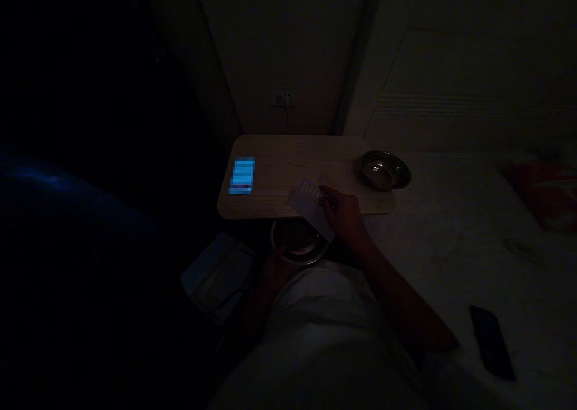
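Note:
My right hand point(345, 214) is closed on the edge of a pale flat rectangular piece point(315, 214), tilted over the front edge of the wooden table point(279, 151). Pale slots or bars show near its upper end; it is too dark to tell its kind. Below the table edge, my left hand point(276, 270) grips the rim of a round metal bowl point(309, 257). The flat piece hangs above this bowl's right side and hides part of it. The bowl's contents are too dark to make out.
A second metal bowl point(385, 171) stands at the table's right end. On its left lies a lit screen point(242, 175). A pale bag point(220, 275) is down at the left. To the right, a dark phone-like object point(492, 342) and a red bundle point(547, 193) lie on a pale bed-like surface point(433, 235).

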